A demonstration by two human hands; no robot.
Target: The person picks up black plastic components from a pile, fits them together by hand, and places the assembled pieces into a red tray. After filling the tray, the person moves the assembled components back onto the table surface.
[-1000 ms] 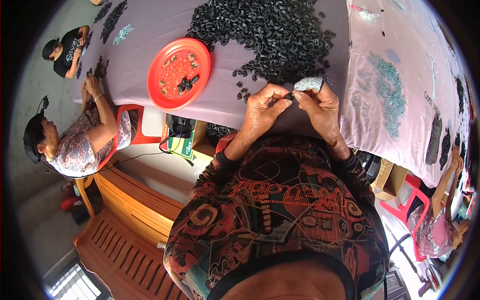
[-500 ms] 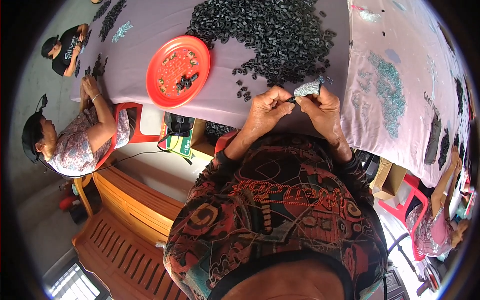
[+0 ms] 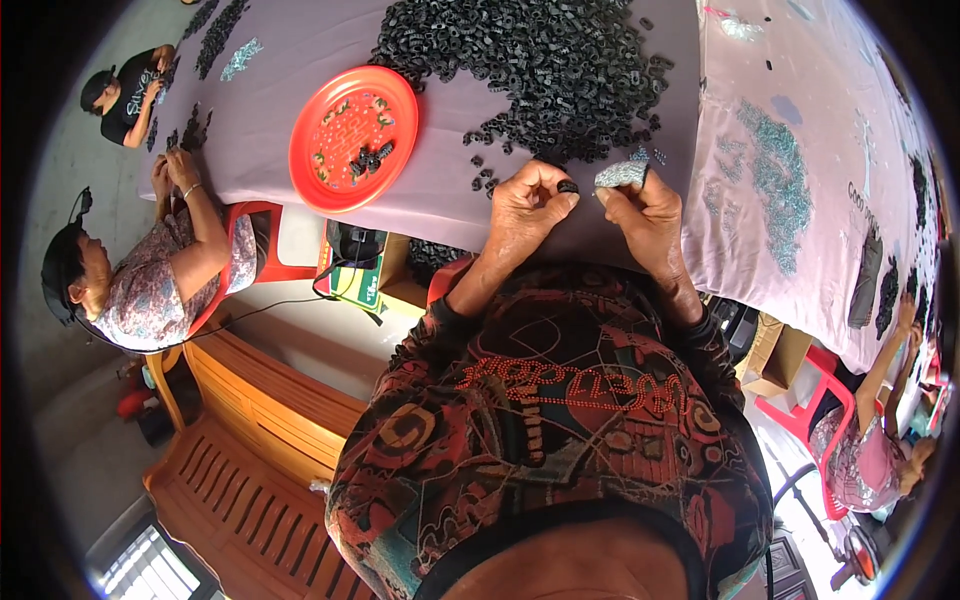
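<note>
My left hand [image 3: 532, 208] is closed, pinching a small black ribbed piece [image 3: 567, 187] between thumb and forefinger. Beside it, my right hand [image 3: 645, 215] wears a grey knitted finger cover [image 3: 621, 175] on its forefinger. Thumb and covered forefinger are brought together; whatever is between them is too small to name. The two hands are slightly apart, over the table's near edge. Beyond them spreads a large heap of small black pieces [image 3: 540, 75], with a few loose black pieces [image 3: 484, 180] near my left hand. Tiny blue bits [image 3: 650, 156] lie just past my right hand.
A red plate [image 3: 303, 150] with several black pieces stands left on the purple tablecloth [image 3: 450, 215]. Teal bits [image 3: 770, 190] are scattered on the pink cloth [image 3: 730, 270] to the right. A wooden bench [image 3: 250, 480] and seated co-workers [image 3: 165, 280] are at the left; another person [image 3: 860, 450] sits right.
My hands have moved apart; a moment ago their fingertips met at the black piece. It now stays in my left hand, more plainly visible.
</note>
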